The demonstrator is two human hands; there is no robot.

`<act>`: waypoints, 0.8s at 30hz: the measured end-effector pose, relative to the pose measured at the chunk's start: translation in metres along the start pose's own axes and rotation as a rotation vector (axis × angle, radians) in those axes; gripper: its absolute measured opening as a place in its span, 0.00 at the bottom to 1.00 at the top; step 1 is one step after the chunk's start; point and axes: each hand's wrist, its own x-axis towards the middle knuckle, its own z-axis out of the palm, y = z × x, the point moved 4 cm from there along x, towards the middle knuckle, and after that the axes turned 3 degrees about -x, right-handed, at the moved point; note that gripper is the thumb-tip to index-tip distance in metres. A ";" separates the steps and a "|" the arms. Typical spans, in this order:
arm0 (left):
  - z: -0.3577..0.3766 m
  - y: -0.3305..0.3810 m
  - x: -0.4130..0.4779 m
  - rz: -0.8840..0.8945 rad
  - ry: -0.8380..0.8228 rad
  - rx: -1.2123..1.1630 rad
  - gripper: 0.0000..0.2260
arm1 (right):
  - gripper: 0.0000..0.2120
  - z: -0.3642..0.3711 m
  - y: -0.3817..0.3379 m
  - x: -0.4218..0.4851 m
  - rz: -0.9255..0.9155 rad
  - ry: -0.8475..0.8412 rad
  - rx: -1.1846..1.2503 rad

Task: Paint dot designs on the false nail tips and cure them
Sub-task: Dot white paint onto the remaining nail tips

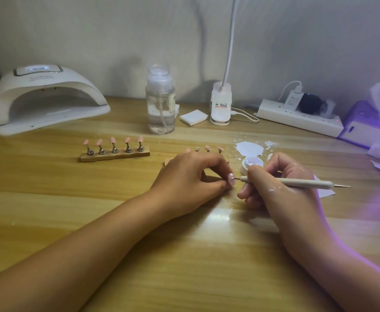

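Left hand point(191, 176): just left of the open round white gel pot point(253, 164), its fingers pinched a small pink false nail tip point(231, 178) low over the wooden bench point(207, 266).
Right hand point(281, 183): just before the pot, its fingers gripped a slim white dotting pen point(297, 182), needle end at the tip.
Step in hand: dotting, by my reading; it called for both hands braced, a light touch, little gel.
Wooden stand of five pink tips point(114, 152): well left of the pot.
White arched curing lamp point(47, 97): far left of the pot; "SUN" was legible, the rest blurred.
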 end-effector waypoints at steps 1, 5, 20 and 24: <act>0.000 0.000 0.000 0.001 0.001 0.002 0.11 | 0.12 0.000 0.000 0.000 0.001 0.001 -0.001; 0.000 -0.001 0.000 -0.001 0.005 0.001 0.12 | 0.13 0.000 0.001 0.000 0.006 0.003 0.000; -0.001 -0.001 -0.001 -0.025 0.004 -0.007 0.12 | 0.11 0.000 0.000 0.000 0.003 0.010 -0.010; 0.000 -0.001 -0.001 -0.023 0.001 -0.008 0.12 | 0.11 -0.001 0.000 0.000 0.003 0.009 -0.004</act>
